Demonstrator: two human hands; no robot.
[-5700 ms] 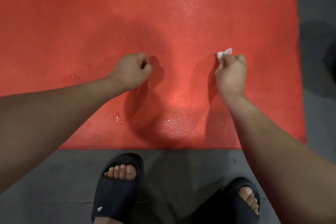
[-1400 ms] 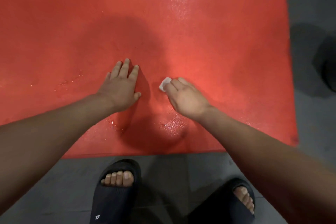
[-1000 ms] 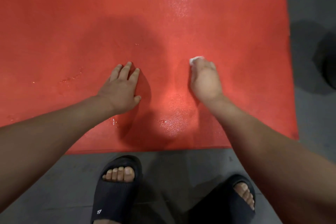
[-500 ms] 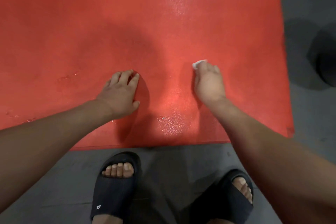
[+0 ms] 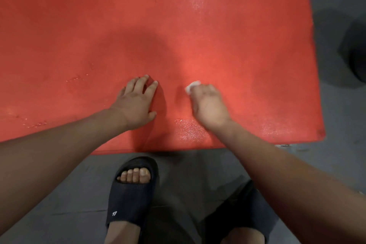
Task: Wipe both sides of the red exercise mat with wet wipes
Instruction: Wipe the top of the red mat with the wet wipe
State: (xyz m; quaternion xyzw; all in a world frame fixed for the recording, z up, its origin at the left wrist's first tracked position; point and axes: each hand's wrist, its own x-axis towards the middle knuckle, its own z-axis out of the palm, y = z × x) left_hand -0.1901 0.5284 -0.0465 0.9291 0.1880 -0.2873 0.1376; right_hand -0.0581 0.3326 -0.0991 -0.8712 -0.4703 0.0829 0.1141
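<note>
Floor [image 5: 336, 164] in grey carries the red exercise mat [image 5: 237, 25], laid flat with its long axis running left to right. The mat's left end runs out of view and its right short end shows. The left hand [image 5: 136, 103] rests palm-down near the near edge, grip released, fingers spread. Just beside it, the right hand [image 5: 208, 105] presses a small white wet wipe [image 5: 192, 86] onto the mat, grip curled over it. Black slide sandals [image 5: 132, 194] stand just below the near edge. A dark object [image 5: 358, 61] lies beyond the right end.
</note>
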